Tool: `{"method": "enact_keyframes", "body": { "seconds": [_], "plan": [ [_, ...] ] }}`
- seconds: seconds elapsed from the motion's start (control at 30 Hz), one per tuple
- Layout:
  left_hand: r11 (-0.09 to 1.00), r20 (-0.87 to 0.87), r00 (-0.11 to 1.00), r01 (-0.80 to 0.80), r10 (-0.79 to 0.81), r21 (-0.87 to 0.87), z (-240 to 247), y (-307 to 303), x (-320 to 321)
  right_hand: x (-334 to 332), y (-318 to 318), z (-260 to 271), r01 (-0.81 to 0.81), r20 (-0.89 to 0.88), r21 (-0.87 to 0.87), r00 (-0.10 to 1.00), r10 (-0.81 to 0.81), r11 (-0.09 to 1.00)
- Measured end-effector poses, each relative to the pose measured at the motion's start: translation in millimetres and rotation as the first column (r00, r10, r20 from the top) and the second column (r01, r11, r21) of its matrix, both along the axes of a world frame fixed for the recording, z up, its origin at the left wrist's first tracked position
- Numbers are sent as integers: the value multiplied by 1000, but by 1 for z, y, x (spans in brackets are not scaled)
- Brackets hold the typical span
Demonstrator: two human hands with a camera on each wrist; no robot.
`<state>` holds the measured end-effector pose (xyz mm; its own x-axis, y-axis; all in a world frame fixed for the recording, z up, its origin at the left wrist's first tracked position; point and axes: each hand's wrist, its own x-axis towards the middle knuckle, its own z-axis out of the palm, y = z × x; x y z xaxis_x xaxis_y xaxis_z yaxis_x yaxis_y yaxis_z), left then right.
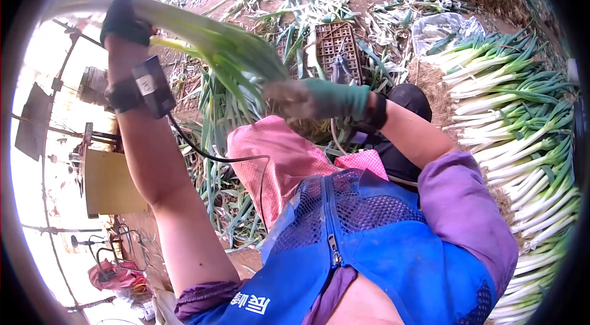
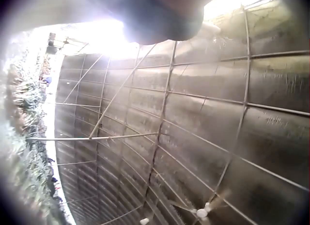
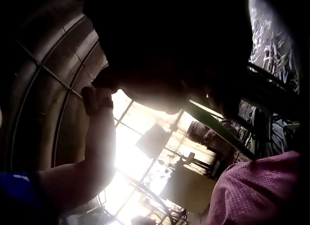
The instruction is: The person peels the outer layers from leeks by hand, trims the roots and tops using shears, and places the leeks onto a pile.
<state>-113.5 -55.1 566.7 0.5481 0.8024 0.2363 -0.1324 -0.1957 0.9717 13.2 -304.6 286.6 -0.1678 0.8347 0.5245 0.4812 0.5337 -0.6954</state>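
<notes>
At the upper left of the head view, my left hand (image 1: pixel 127 20), in a dark glove, grips a thick bunch of green onions (image 1: pixel 203 27) by the pale stalks. The leaves fan down toward my right hand (image 1: pixel 319 99), whose green glove has soiled fingers. That hand is motion-blurred at the leaf tips; I cannot tell whether its fingers close on any leaf. In the right wrist view the right hand (image 3: pixel 169 55) is a dark silhouette, with a green leaf (image 3: pixel 218 128) slanting below it. Part of the blurred left hand (image 2: pixel 164 21) tops the left wrist view.
Pink checked cloth (image 1: pixel 276 153) covers my lap. Loose leaves (image 1: pixel 224 103) lie beside it. Beyond stands a brown plastic crate (image 1: pixel 337 48). A long row of trimmed green onions (image 1: pixel 516 134) lines the right side, near a clear plastic bag (image 1: pixel 445 30). A cable (image 1: pixel 215 158) runs from the left wrist.
</notes>
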Motion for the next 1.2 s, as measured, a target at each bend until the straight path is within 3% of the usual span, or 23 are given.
{"method": "enact_keyframes", "body": {
  "seconds": [0.03,0.1,0.13,0.17,0.2,0.23,0.27,0.3,0.37,0.4,0.43,0.5,0.57,0.67,0.7,0.8,0.83,0.93,1.03,1.07,1.1,1.13,1.2],
  "plan": [
    [998,70,995,-65,65,5,-8,4,12,-7,9,-3,49,-96,-15,994,-50,999],
    [976,114,976,-199,188,90,-20,13,32,27,27,-10,108,-385,-375,885,-261,921],
    [964,75,973,-227,218,138,-24,13,31,34,26,-16,330,-245,-204,894,-374,922],
    [950,40,968,-250,247,189,-26,11,31,42,25,-21,566,-97,-7,820,-564,824],
    [933,8,961,-270,276,239,-28,9,31,49,24,-26,748,-15,172,652,-758,641],
    [949,85,963,-269,258,162,-34,-2,36,37,11,-17,675,-69,196,733,-676,712],
    [966,38,975,-220,217,135,-39,0,42,25,-3,-7,595,-118,222,803,-585,772],
    [980,-7,985,-172,174,104,-45,5,50,9,1,6,511,-63,506,825,-561,695],
    [995,-53,994,-92,93,22,-54,-11,60,-8,8,9,423,-116,404,903,-413,811],
    [998,-50,997,-64,65,20,-60,-31,63,-4,15,4,439,-135,318,898,-418,841],
    [984,-104,986,-119,134,132,-57,-47,64,8,27,-6,514,-142,173,857,-495,840],
    [942,-142,959,-203,246,266,-55,-61,68,29,41,-23,641,-94,-37,761,-642,766],
    [962,-84,974,-192,211,193,-54,-46,74,34,30,-21,702,-16,-109,706,-708,704],
    [993,36,992,-119,118,6,-54,-19,78,26,18,-20,633,-119,-218,738,-664,743],
    [997,72,995,-66,68,-27,-56,-12,79,18,15,-36,664,-100,94,747,-657,742],
    [980,191,965,190,-177,-51,-66,2,73,9,14,-37,671,-343,-85,674,-654,736],
    [958,231,937,282,-264,-50,-70,7,71,14,16,-33,554,-587,-148,617,-524,819],
    [853,186,838,521,-513,5,-71,27,52,41,-8,-3,168,-792,57,608,-58,984],
    [756,154,743,653,-652,49,-76,-24,39,52,-24,61,510,-699,-34,603,-385,860],
    [711,136,701,701,-700,52,-78,-26,39,68,-21,72,504,-657,-20,645,-392,863],
    [546,155,542,837,-826,-17,-88,-17,42,72,-18,89,475,-641,36,686,-344,879],
    [535,106,530,844,-841,27,-96,-19,44,76,-14,104,445,-621,95,726,-296,891],
    [627,60,626,779,-777,-12,-102,-59,42,94,1,127,422,-487,170,822,-296,891]
  ]
}}
